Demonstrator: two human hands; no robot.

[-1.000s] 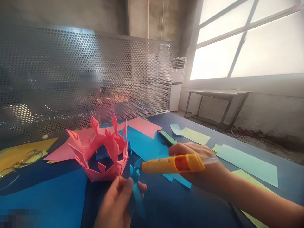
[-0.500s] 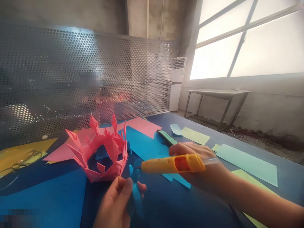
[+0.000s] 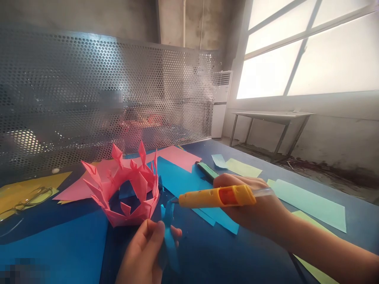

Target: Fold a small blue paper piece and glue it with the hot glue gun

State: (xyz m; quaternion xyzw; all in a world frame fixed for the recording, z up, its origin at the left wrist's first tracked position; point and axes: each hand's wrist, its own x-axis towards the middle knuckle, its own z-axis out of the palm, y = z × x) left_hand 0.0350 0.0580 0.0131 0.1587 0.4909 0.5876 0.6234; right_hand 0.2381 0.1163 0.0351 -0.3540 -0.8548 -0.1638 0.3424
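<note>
Left hand [image 3: 142, 256]: pinched on a folded blue paper piece [image 3: 169, 232], lower centre of frame.
Right hand [image 3: 254, 209]: wrapped around the yellow glue pen [image 3: 216, 196], tip just beside the blue piece.
Done: pink paper crown [image 3: 124, 189] stands assembled, centre left.
Left: I judge the blue piece is not yet joined.

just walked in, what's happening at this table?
A person is doing paper craft. The right hand holds a yellow glue pen, its tip pointed at a small folded blue paper piece pinched in the left hand. Beside them a pink paper crown with folded spikes stands on the blue table. Loose pink, blue, green and yellow sheets lie around, with a pair of glasses at the left edge.
</note>
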